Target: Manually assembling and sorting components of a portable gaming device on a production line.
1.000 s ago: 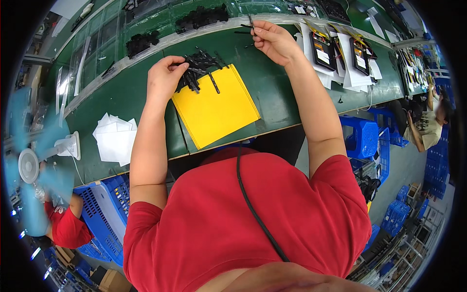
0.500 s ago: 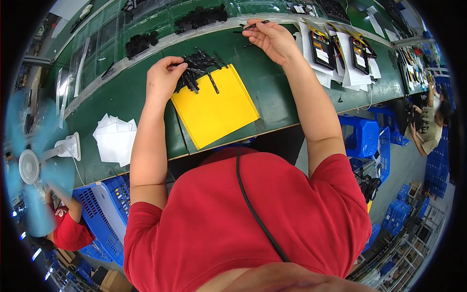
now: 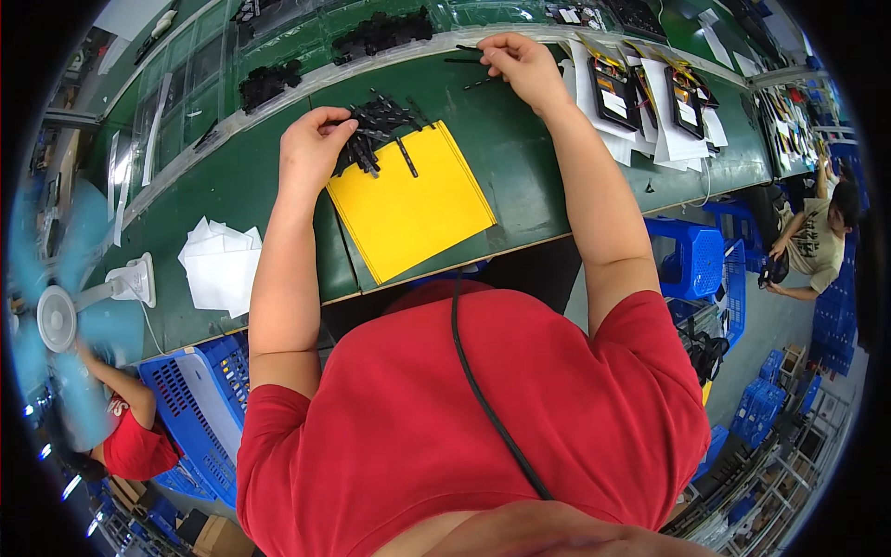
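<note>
My left hand (image 3: 314, 151) is closed, with thumb and forefinger pinched at the left side of a heap of short black strips (image 3: 376, 119). The heap lies on the green table and over the top edge of a yellow sheet (image 3: 413, 209). One black strip (image 3: 407, 158) lies apart on the yellow sheet. Farther off to the right, my right hand (image 3: 524, 72) has its thumb and fingers drawn together at the end of a thin black strip (image 3: 469, 48). Two more strips lie just below it. The fingertips partly cover the strip's end.
White sheets (image 3: 220, 266) lie left of my left forearm, near a running blue fan (image 3: 58, 317). Black-framed devices (image 3: 614, 100) on white paper sit to the right. Black clumps (image 3: 269, 85) line the ledge behind. Blue stools (image 3: 682, 258) and co-workers are beyond the table.
My right hand has turned and shifted slightly right; the strip that lay across its fingers no longer shows there. My left hand stays at the heap. A co-worker at right has moved their arms.
</note>
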Available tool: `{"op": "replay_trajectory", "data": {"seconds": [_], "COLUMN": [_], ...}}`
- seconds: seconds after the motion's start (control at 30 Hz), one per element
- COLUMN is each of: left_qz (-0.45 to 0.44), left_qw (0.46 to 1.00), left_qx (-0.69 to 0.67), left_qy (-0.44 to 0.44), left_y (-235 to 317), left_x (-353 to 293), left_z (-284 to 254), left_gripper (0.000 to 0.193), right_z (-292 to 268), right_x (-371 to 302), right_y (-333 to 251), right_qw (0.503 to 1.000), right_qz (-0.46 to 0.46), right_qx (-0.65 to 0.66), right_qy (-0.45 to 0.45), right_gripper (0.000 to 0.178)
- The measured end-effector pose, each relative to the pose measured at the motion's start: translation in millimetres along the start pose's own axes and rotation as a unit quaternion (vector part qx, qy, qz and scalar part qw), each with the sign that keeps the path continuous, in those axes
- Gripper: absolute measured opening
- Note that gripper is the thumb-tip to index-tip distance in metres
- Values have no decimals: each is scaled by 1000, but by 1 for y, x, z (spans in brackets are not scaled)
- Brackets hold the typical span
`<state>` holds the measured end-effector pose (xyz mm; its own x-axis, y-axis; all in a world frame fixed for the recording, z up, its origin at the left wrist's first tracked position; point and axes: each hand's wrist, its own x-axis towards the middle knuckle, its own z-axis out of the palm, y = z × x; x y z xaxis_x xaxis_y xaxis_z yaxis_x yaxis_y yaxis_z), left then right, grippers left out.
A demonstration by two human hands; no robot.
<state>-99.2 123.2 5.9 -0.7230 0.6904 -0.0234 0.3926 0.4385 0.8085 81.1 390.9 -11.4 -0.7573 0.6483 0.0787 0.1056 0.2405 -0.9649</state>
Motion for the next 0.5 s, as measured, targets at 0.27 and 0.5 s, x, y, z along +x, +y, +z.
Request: {"op": "replay_trajectory", "data": {"seconds": [0.27, 0.5], "left_qz": [20, 27], "left_qw": [1000, 1000], "left_qx": [0, -6], "left_qy": [2, 8], "left_y": [-1, -9], "left_x": [0, 2], "left_z": [-1, -2], "left_gripper": [22, 20], "right_z": [4, -14], "right_x": [1, -3], "right_y": [0, 1], "right_qw": [917, 903], "right_qz": [-163, -186], "right_qx": [-364, -385], "right_qy": [2, -40], "right_gripper": [21, 65]}}
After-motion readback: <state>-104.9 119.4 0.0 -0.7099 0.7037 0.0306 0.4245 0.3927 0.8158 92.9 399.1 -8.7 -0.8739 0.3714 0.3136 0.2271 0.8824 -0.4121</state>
